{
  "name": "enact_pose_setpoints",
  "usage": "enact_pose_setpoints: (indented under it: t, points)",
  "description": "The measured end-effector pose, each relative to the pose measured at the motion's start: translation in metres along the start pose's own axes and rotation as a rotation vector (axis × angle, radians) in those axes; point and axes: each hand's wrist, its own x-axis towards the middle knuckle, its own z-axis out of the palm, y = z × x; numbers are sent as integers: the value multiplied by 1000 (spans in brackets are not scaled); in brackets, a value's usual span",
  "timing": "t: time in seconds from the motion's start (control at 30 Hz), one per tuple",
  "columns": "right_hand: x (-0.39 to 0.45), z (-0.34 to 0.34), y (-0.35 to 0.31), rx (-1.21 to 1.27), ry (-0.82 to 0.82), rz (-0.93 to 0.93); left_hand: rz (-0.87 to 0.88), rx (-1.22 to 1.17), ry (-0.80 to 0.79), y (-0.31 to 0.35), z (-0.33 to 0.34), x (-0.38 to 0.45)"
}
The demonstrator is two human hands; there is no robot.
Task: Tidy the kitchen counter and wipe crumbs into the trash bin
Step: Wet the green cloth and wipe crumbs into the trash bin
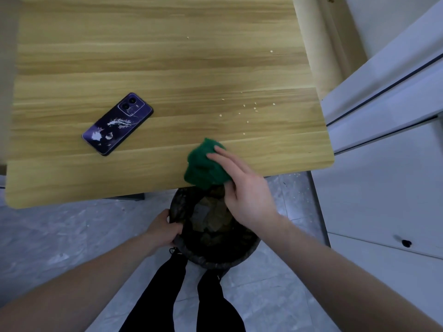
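Your right hand lies on a green cloth at the near edge of the wooden worktop, fingers straight and pressing it flat from above, the thumb tucked down at the cloth's lower corner, which hangs a little over the edge. Below and to the left of it, your left hand grips the rim of a black trash bin lined with a dark bag, fingers curled over the rim. The bin sits directly under the cloth and partly beneath the worktop's edge, with dull scraps visible inside it. Pale crumbs are scattered on the worktop just beyond your right hand and slightly to its right, and a couple more lie farther off toward the far side. A dark purple phone lies face down well to the left of your right hand, set at an angle with its camera end farther from you. A few crumbs also dot the grey tiled floor to the right of the bin, beside white cabinet fronts. Your legs in black trousers stand just behind the bin.
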Motion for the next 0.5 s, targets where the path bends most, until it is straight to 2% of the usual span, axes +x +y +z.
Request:
enact_pose_setpoints:
  t: [0.1, 0.23, 0.3, 0.43, 0.5]
  points:
    - [48, 4, -8, -59, -22, -23, -1, 6, 8, 0, 0, -2]
    - [83, 25, -4, -170, -249, 3, 4, 22, 14, -2, 1, -2]
    - [75, 36, 5, -195, -325, -18, 10, 30, 20, -3, 0, -1]
    - [19, 44, 24, -164, -288, -84, 9, 21, 20, -6, -6, 4]
    - [-18, 45, 35, -185, -334, -131, 9, 7, 21, -9, -8, 6]
